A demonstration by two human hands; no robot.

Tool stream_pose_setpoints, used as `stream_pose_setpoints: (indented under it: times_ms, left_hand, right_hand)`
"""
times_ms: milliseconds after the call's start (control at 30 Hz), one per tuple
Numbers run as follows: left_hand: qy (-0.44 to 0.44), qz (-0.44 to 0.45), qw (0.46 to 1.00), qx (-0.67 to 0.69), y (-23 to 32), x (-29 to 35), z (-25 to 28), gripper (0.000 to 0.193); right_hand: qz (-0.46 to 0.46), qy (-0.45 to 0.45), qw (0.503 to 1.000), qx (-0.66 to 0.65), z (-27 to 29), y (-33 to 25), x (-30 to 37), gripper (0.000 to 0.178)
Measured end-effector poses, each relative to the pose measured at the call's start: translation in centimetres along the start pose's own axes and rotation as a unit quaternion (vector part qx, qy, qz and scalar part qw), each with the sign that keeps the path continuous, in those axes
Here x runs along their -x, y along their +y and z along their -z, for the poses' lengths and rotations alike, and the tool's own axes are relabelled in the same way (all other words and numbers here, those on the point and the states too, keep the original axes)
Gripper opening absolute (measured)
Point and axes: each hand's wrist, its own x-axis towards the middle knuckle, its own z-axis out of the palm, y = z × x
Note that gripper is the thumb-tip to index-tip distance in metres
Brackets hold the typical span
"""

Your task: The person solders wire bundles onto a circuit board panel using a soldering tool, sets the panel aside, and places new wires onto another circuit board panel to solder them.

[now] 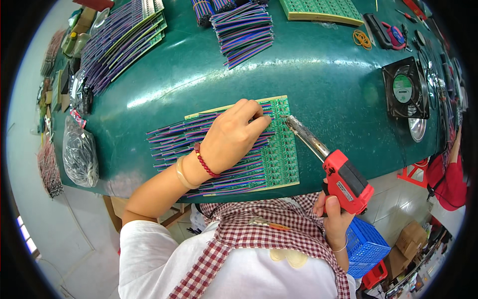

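On the table's near side lies a green circuit board panel, with many thin blue, red and black wires fanning out to its left. My left hand rests over these wires, thumb and forefinger pinched at the wire ends near the panel's upper part. The fingertips hide most of the wire between them. In my right hand is a red and black soldering gun, gripped by its handle. Its metal barrel slants up and left, and the tip is at the panel's pads, just right of my left fingertips.
Wired panels are stacked at the far left, beside a bagged bundle. Loose wire bundles and bare panels lie at the back. A black fan stands at right. Below is a blue crate.
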Motion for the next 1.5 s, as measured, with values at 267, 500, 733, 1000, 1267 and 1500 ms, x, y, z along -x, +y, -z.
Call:
stream_pose_setpoints:
  times_ms: [267, 500, 733, 1000, 1267, 1500]
  left_hand:
    - [0.005, -0.010, 1.000, -0.010, -0.09, -0.20, 0.18, 0.022]
    - [0.003, -0.015, 1.000, -0.019, -0.18, -0.31, 0.15, 0.021]
    - [0.000, -0.030, 0.999, -0.035, -0.10, -0.43, 0.09, 0.017]
    - [0.006, -0.028, 0.999, -0.034, -0.01, -0.51, 0.12, 0.020]
    - [-0.011, -0.023, 0.998, -0.055, 0.03, -0.54, 0.27, 0.018]
    - [-0.004, -0.031, 0.998, -0.059, -0.02, -0.52, 0.32, 0.019]
  right_hand:
    - [0.010, -0.017, 1.000, 0.019, -0.36, -0.01, -0.61, 0.039]
    - [0.019, -0.048, 0.996, 0.074, -0.01, 0.24, -0.82, 0.036]
    - [0.041, -0.007, 0.998, 0.037, -0.21, -0.16, -0.35, 0.040]
    - [0.037, -0.020, 0.997, 0.058, -0.13, -0.14, -0.41, 0.040]
    - [0.014, -0.027, 0.998, 0.052, -0.11, -0.16, -0.46, 0.032]
    - [-0.008, -0.019, 0.997, 0.068, -0.02, -0.13, -0.13, 0.019]
